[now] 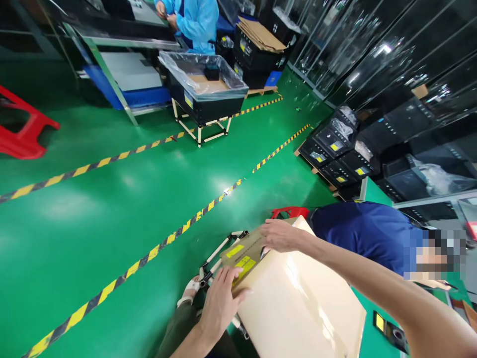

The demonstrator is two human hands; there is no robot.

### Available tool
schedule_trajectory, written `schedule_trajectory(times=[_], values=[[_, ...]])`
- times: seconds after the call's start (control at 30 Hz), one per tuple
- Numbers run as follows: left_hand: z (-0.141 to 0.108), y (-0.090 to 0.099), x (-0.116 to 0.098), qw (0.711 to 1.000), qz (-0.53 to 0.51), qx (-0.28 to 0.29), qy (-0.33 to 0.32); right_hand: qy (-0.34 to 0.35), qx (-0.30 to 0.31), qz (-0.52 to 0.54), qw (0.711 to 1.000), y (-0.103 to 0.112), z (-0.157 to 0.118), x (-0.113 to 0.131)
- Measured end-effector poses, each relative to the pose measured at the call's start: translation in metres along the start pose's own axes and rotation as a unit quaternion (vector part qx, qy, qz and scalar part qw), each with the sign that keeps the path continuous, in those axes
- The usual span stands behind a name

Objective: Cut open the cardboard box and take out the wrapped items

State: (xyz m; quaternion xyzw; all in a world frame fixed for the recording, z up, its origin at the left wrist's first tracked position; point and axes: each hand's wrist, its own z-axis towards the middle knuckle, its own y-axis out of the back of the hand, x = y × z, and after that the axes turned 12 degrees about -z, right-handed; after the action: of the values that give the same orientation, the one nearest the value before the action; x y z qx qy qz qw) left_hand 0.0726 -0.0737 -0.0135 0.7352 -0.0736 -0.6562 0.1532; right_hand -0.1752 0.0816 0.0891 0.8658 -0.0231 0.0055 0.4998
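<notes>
A taped cardboard box [283, 303] fills the lower middle, tilted, with yellow labels [244, 268] on its far side. My left hand [219, 301] rests against the box's edge beside these labels, its fingers stretched and the thumb apart. Over the upper edge reaches my right hand [279, 236], fingers closed around a slim dark pen [263, 252], of which only the tip end shows. That tip is close to the labelled side; whether it touches is unclear.
A tube-frame stand [219, 253] is partly under the box. A person in dark blue [357, 238] bends at the green table at right. Stacked black crates [335, 149], a lined bin [208, 99], a red stool [26, 127] and a person in light blue [197, 22] surround the taped floor.
</notes>
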Motion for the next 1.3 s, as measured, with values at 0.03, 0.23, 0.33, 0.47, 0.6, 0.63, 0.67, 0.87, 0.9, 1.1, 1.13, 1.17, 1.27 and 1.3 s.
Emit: schedule_trajectory(times=[0.03, 0.23, 0.33, 0.47, 0.6, 0.63, 0.67, 0.87, 0.9, 1.1, 1.13, 1.17, 1.27, 1.3], values=[[0.000, 0.001, 0.000, 1.000, -0.001, 0.005, 0.006, 0.000, 0.007, -0.002, 1.000, -0.004, -0.007, -0.010], [0.010, -0.004, 0.003, 0.998, 0.036, 0.047, 0.008, -0.022, 0.045, -0.011, 0.999, -0.021, -0.037, -0.052], [0.024, -0.014, -0.006, 0.994, 0.057, 0.084, -0.032, -0.051, 0.066, -0.020, 0.996, -0.023, -0.049, -0.070], [0.045, -0.031, -0.028, 0.989, 0.068, 0.117, -0.056, -0.130, 0.093, -0.046, 0.986, -0.014, -0.076, -0.094], [0.053, -0.040, -0.044, 0.992, 0.056, 0.104, -0.052, -0.250, 0.089, -0.071, 0.961, -0.001, -0.093, -0.078], [0.053, -0.041, -0.045, 0.992, 0.051, 0.100, -0.051, -0.283, 0.085, -0.073, 0.953, 0.001, -0.094, -0.063], [0.053, -0.040, -0.046, 0.993, 0.045, 0.095, -0.050, -0.313, 0.083, -0.072, 0.943, 0.003, -0.092, -0.045], [0.060, -0.034, -0.043, 0.996, -0.008, 0.078, -0.034, -0.408, 0.107, -0.006, 0.906, -0.005, -0.070, 0.079], [0.062, -0.034, -0.042, 0.997, -0.018, 0.076, -0.027, -0.421, 0.113, 0.002, 0.900, -0.007, -0.066, 0.092], [0.070, -0.040, -0.035, 0.994, -0.081, 0.076, 0.006, -0.486, 0.131, 0.018, 0.864, -0.010, -0.055, 0.113], [0.071, -0.040, -0.035, 0.993, -0.091, 0.078, 0.010, -0.491, 0.133, 0.019, 0.861, -0.009, -0.055, 0.113], [0.071, -0.040, -0.034, 0.992, -0.100, 0.080, 0.012, -0.493, 0.136, 0.020, 0.859, -0.009, -0.056, 0.114], [0.072, -0.036, -0.034, 0.989, -0.125, 0.084, 0.015, -0.493, 0.141, 0.025, 0.858, -0.010, -0.061, 0.117], [0.071, -0.035, -0.034, 0.988, -0.130, 0.085, 0.016, -0.492, 0.141, 0.026, 0.859, -0.010, -0.063, 0.118]])
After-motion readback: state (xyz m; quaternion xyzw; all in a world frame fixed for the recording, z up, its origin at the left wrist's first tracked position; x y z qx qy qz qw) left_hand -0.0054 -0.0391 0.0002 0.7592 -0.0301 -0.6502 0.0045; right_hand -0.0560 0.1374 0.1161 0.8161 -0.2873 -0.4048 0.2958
